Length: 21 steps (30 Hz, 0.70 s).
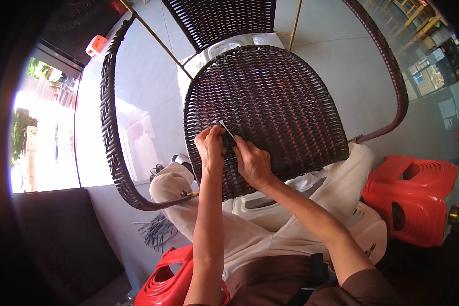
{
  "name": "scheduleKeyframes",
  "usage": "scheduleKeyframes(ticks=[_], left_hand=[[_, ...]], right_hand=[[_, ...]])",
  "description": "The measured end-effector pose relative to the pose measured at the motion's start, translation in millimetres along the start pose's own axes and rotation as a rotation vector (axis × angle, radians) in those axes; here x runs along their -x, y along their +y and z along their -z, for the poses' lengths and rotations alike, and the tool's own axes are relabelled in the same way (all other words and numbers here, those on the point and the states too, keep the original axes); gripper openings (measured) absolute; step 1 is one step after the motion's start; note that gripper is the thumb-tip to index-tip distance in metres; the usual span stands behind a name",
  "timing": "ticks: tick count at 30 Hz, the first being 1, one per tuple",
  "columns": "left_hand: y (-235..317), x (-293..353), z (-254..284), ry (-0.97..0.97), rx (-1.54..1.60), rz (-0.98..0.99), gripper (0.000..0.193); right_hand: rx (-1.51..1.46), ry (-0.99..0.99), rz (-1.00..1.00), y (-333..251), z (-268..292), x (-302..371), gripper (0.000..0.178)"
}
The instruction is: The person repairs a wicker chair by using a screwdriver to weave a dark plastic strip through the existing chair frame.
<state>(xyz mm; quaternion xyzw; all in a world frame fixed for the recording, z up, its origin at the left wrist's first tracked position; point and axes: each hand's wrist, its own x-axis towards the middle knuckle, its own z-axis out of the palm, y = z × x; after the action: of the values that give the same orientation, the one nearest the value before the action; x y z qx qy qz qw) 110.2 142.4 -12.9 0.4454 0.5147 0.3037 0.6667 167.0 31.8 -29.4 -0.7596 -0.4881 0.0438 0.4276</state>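
Note:
A dark brown wicker chair (268, 117) rests across my thighs, its woven seat facing up and its curved armrests spreading to both sides. My left hand (209, 145) is closed in a pinch over the left part of the seat, and what its fingertips hold is too small to make out. Just right of it, my right hand (252, 162) is closed around a slim, pale, shiny piece (226, 128), thin like a blade or strip, which slants up-left to the left fingertips. Whether it is a tool or a strip I cannot tell.
Red plastic stools stand at the right (418, 199) and lower left (168, 275). Loose dark strips (158, 232) lie on the floor left of my legs. A white plastic stool (257, 201) shows under the seat's near edge. A dark panel (61, 239) stands at far left.

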Motion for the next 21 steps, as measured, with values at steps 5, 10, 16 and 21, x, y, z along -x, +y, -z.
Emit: scheduleKeyframes(ticks=[5,10,16,21], left_hand=[[-7.8,-7.2,-0.7,0.045,-0.049,0.018,0.023],[-13.7,-9.4,-3.6,0.106,-0.151,-0.017,0.024],[-17.3,-7.6,-7.0,0.151,-0.163,-0.024,0.025],[-15.3,-4.4,-11.0,0.177,-0.183,-0.025,0.025]], right_hand=[[0.003,-0.011,-0.029,-1.3,-1.2,-0.9,0.026],[-0.084,-0.093,-0.129,-5.7,11.2,-8.6,0.017],[-0.017,-0.195,-0.205,-4.5,32.8,-34.9,0.013],[0.036,-0.316,-0.175,-0.4,30.4,-46.8,0.013]])
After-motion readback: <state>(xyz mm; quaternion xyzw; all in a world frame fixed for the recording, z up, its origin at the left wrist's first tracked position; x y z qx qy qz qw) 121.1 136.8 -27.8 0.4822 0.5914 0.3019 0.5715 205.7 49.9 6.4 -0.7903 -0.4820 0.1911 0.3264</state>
